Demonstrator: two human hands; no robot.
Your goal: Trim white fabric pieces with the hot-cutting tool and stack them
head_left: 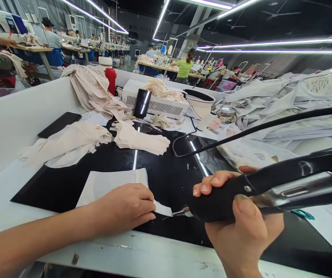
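Observation:
My right hand (246, 227) is wrapped around a black corded hot knife (220, 197) with a long metal lever along its side. Its narrow metal tip meets the end of a thin strip on a white fabric piece (112, 180). My left hand (131, 206) lies over that piece with its fingers drawn together, gripping the cloth close to the strip. Under the fabric is a glossy black sheet (166, 173). The part of the cloth beneath my left palm is hidden.
Cream fabric stacks (142, 139) lie beyond my hands, beside a black phone (59, 124). A white vented box (155, 101) stands behind a dark cylinder (142, 103). White straps (284, 100) are heaped at right. The black cord (258, 125) arcs over the table. Teal-handled scissors (304, 214) show partly. People work farther back.

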